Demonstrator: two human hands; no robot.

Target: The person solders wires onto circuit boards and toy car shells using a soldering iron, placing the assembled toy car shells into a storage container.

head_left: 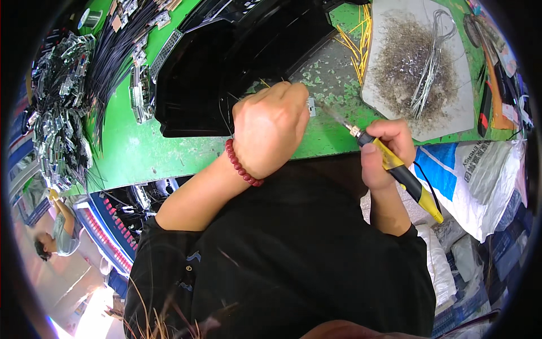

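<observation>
Black tray (192, 96), interior apparently bare

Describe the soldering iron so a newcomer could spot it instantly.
Start at the green workbench and go to its near edge, right of the big black tray. There the right hand grips the soldering iron like a pen, its metal tip aimed left toward the fisted left hand. It is the only tool with a yellow-and-black handle and trailing cord.
</observation>
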